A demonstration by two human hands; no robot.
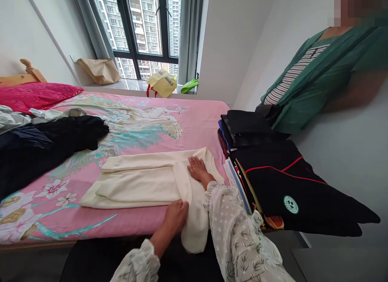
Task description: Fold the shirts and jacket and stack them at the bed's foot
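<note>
A cream garment (142,185) lies partly folded near the front edge of the pink bed. One of its sleeves bends toward me and hangs over that edge. My left hand (176,215) is closed on the garment beside this sleeve, with the fingertips hidden. Flat on the upper right part of the garment, near its collar, rests my right hand (197,169), its fingers stretched out.
Dark clothes (51,140) are heaped at the left beside a red pillow (36,95). Stacked folded clothes (248,128) and a black garment with red trim (273,193) lie at the right. Behind them stands a person in green (315,84). Bags (163,83) sit by the window.
</note>
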